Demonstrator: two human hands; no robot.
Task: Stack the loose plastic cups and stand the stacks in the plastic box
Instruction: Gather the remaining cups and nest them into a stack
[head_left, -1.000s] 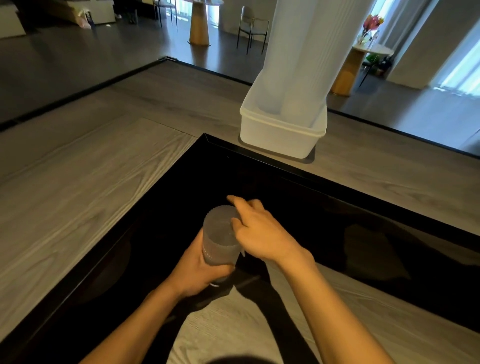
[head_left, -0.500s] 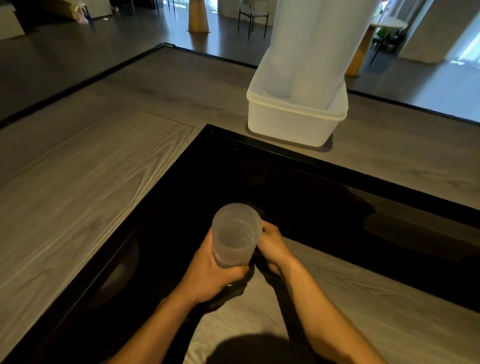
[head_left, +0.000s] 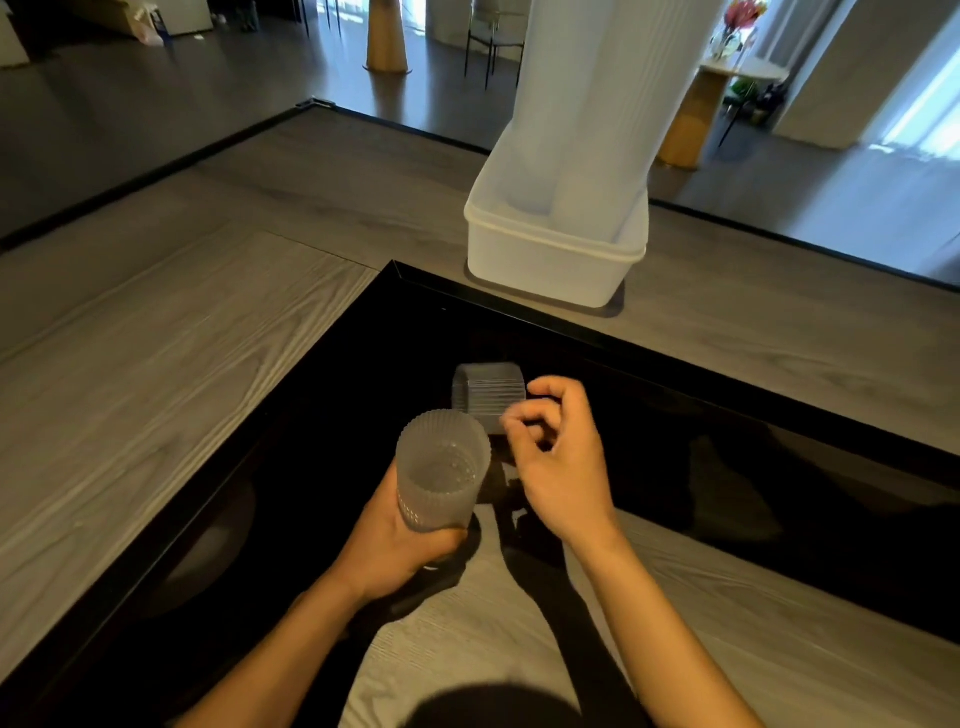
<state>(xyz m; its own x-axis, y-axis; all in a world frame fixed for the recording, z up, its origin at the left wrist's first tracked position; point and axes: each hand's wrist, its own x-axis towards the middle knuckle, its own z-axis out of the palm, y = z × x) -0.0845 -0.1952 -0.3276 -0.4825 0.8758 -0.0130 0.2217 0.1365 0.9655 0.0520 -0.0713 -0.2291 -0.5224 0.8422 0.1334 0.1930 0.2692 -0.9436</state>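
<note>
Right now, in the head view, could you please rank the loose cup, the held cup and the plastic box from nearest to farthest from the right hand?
1. loose cup, just ahead, at the fingertips of the right hand.
2. held cup, to its left, gripped by the left hand.
3. plastic box, well ahead, clearly farthest.

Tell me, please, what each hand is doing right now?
Left hand: holding the upright cup.
Right hand: curled against a second cup; grip unclear.
</note>
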